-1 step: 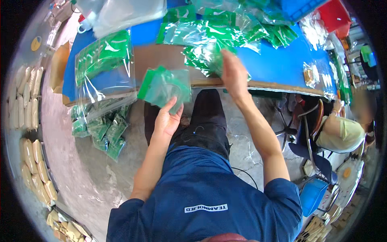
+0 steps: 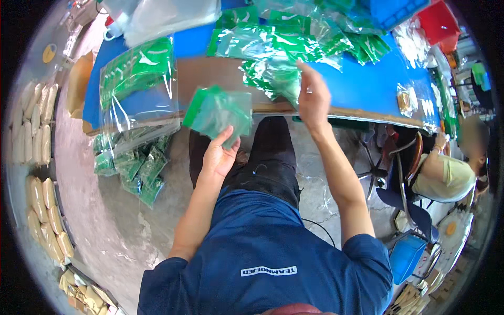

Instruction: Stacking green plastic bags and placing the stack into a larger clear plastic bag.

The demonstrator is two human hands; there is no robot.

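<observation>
Since the earlier frame, the right hand (image 2: 315, 97) has shifted slightly rightward over the blue table (image 2: 362, 92), while the left hand (image 2: 218, 157) looks much the same. Largest in view, the table carries a brown panel (image 2: 210, 84) along the middle of its near edge. Just beyond the table's right end sits another person (image 2: 446, 178) in a pale yellow-green top. Across the table's middle spreads a glossy, overlapping heap of green packets (image 2: 262, 42). On the table's left end lies a big clear bag (image 2: 139, 86) with green packets inside, its lower part hanging past the near edge. At the table's far left is a stack of clear plastic bags (image 2: 170, 21). Below its left end, bagged green packets form a cluster (image 2: 139, 173); at its far right corner stands a red bin (image 2: 438, 26). By the table's near edge, left of its middle, the left hand pinches a fanned bunch of green-and-clear packets (image 2: 210, 113). Blurred, the right hand is over that edge, beside the heap; whether its fingers grip a packet, I cannot tell.
</observation>
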